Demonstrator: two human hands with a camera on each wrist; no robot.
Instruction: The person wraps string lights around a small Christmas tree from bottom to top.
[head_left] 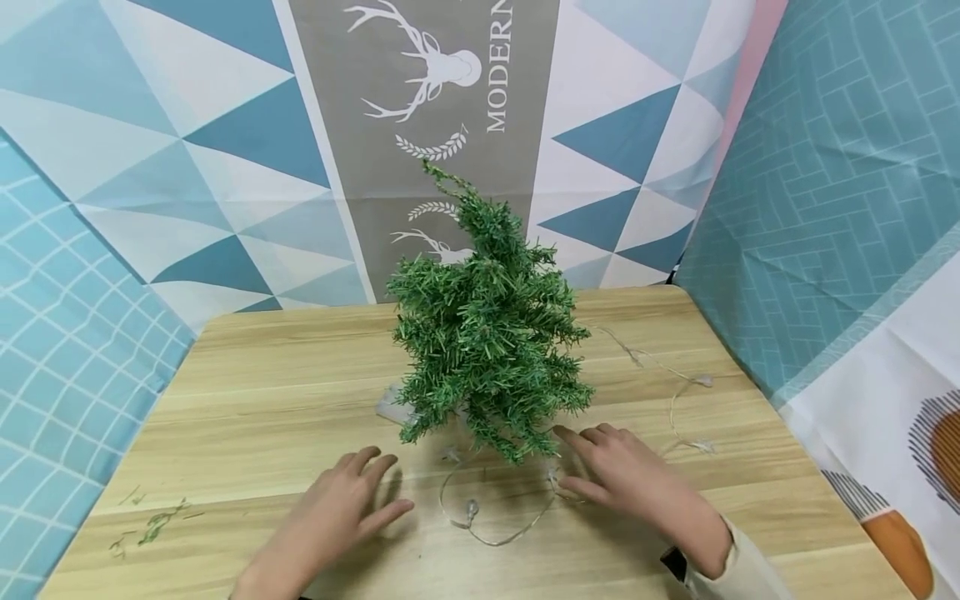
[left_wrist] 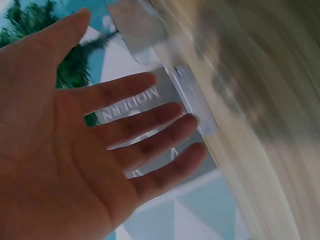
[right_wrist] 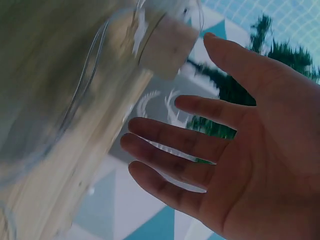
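A small artificial pine tree point(head_left: 491, 333) stands upright mid-table, its tip bent to the left. Its pale block-shaped base shows in the left wrist view point(left_wrist: 137, 27) and the right wrist view point(right_wrist: 167, 45). My left hand point(head_left: 337, 517) hovers at the front left of the tree, fingers spread, holding nothing. On the other side, my right hand point(head_left: 622, 471) is beside the lower branches, fingers extended; whether it touches them or the wire I cannot tell. A thin light string point(head_left: 498, 543) with clear bulbs loops in front of the tree and trails to its right.
A translucent flat piece point(head_left: 393, 406) lies at the tree's left, partly hidden by branches. Loose green needle bits point(head_left: 159, 523) are scattered at the table's left front. Patterned cloth point(head_left: 622, 150) hangs behind the wooden table point(head_left: 277, 400) and along both sides.
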